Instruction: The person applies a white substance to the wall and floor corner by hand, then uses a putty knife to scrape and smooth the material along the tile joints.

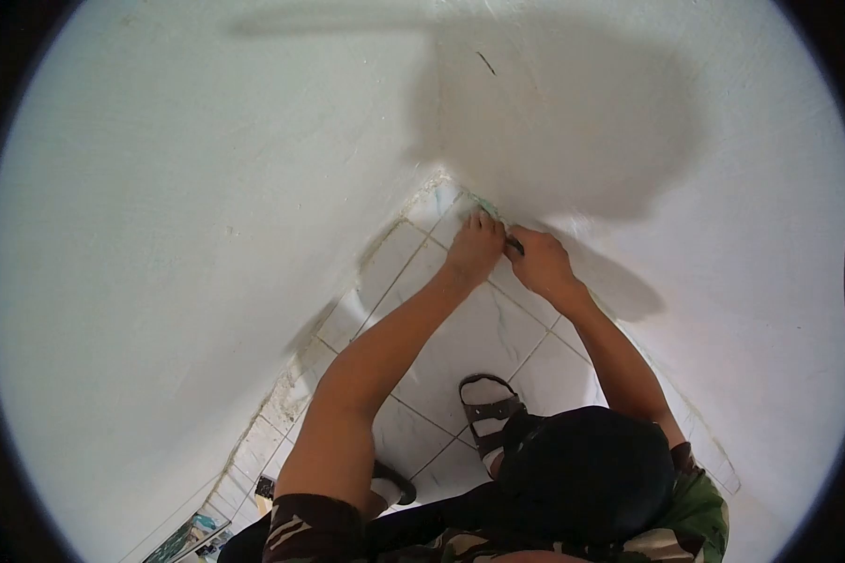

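Pinched in the right hand (542, 263), a slim dark tool (514, 245) slants forward-left toward the adjacent left hand (478, 246), fingers bunched, hold unclear.

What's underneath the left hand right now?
Pale tiled floor shows around the left hand. Whatever lies directly beneath is covered. A dark object shows at the right hand; whether it reaches under the left one, I can't tell.
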Action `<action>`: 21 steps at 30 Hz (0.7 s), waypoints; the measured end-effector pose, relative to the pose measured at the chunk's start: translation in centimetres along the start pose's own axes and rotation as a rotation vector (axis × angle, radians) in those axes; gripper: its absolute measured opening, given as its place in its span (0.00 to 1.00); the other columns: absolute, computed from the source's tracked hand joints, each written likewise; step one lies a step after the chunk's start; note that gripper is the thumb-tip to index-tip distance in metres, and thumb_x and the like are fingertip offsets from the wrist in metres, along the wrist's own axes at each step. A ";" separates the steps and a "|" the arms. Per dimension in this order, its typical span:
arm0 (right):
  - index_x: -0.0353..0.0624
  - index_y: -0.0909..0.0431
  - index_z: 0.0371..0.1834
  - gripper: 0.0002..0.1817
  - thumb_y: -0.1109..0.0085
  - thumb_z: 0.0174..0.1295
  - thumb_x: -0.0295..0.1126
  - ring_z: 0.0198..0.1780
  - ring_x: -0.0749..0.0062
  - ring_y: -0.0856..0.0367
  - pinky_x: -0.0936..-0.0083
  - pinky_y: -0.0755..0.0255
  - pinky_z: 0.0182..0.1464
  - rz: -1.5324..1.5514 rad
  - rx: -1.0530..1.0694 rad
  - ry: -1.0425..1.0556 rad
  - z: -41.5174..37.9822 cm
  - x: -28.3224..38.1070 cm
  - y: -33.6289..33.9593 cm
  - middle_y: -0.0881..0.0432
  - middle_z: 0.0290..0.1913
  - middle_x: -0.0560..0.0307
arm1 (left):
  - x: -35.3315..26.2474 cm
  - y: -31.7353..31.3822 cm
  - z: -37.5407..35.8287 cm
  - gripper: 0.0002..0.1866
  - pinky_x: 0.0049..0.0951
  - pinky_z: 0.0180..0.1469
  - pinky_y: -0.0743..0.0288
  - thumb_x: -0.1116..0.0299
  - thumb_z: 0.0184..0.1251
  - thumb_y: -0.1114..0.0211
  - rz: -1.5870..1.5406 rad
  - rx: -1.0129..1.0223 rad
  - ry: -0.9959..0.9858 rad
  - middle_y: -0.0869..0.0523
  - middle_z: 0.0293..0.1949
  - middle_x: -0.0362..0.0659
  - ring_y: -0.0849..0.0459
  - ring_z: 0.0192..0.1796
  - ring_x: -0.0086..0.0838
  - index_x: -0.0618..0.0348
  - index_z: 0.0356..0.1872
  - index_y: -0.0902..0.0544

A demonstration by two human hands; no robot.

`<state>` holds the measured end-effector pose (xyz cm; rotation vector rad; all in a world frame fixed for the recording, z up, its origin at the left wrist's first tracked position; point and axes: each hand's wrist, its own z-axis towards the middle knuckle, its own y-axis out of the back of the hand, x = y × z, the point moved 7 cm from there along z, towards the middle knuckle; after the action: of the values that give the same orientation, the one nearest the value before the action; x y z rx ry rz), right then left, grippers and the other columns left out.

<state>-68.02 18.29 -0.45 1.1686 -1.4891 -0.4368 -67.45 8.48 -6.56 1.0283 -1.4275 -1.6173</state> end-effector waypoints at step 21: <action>0.44 0.19 0.44 0.10 0.40 0.65 0.36 0.46 0.41 0.16 0.49 0.23 0.49 0.046 0.010 -0.008 0.7 0.8 0.6 0.14 0.42 0.44 | 1.3 1.2 0.7 0.16 0.37 0.59 0.21 0.72 0.62 0.37 -0.148 0.295 0.069 0.19 0.52 0.55 0.19 0.58 0.44 0.66 0.50 0.22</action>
<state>-68.75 17.65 0.30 1.1397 -1.5238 -0.4032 -68.57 7.46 -5.44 1.3735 -1.6068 -1.4836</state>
